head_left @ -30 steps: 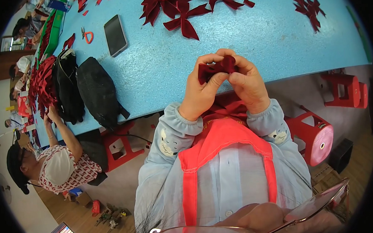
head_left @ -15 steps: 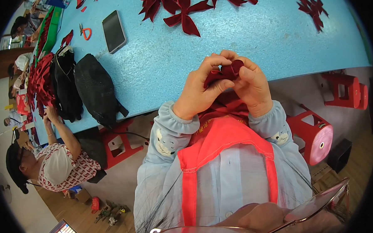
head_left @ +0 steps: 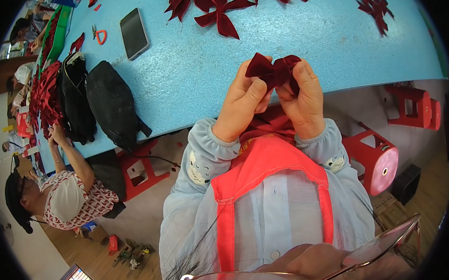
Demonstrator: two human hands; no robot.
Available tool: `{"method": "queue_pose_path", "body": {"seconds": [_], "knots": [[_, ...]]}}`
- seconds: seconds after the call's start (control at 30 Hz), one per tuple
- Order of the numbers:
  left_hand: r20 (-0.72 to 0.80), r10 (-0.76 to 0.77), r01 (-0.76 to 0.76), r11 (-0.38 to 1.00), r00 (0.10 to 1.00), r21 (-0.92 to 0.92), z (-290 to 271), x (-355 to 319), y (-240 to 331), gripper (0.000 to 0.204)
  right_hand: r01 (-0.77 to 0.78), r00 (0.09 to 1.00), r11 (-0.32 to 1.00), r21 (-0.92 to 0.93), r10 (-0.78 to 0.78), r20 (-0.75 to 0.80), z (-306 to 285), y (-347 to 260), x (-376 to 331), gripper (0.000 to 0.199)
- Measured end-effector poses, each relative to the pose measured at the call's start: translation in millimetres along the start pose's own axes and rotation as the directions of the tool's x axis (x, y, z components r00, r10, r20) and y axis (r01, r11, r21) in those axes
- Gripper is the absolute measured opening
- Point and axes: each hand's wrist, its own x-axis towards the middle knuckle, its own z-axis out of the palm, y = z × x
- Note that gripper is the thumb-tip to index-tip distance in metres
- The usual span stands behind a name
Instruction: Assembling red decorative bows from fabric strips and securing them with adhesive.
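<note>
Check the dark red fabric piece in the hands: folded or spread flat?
Folded. The dark red fabric piece is pinched into bow-like loops between the left hand and right hand, held just above the blue table edge.

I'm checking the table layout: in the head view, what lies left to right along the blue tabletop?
Pile of red fabric pieces → black bags → orange-handled scissors → phone → finished dark red bows → dark red bow held in both hands → more red pieces.
</note>
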Motion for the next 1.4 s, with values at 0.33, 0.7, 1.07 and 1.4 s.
{"method": "queue_pose_path", "body": {"seconds": [0.33, 0.7, 1.07, 1.4], "knots": [[-0.365, 0.069, 0.022, 0.971, 0.929, 0.239, 13.6, -5.4, -5.7, 0.023, 0.053, 0.997, 0.996, 0.072, -0.048, -0.066, -4.6, 1.6, 2.1, 0.019], [-0.378, 0.012, 0.029, 0.994, 0.926, 0.103, 18.0, -6.7, 3.9, 0.02, 0.041, 0.999, 0.997, 0.06, -0.042, 0.02, -5.7, 4.0, -2.8, 0.021], [-0.264, 0.146, -0.04, 0.929, 0.953, 0.369, 15.9, -10.9, 13.7, 0.02, 0.026, 0.991, 0.998, -0.051, -0.019, 0.132, -5.3, -4.1, -7.7, 0.017], [-0.27, 0.045, 0.051, 0.94, 0.962, 0.336, 13.1, -7.5, 9.7, 0.016, 0.151, 0.967, 0.948, -0.281, -0.082, 0.243, -9.7, -9.1, -6.7, 0.019]]}}
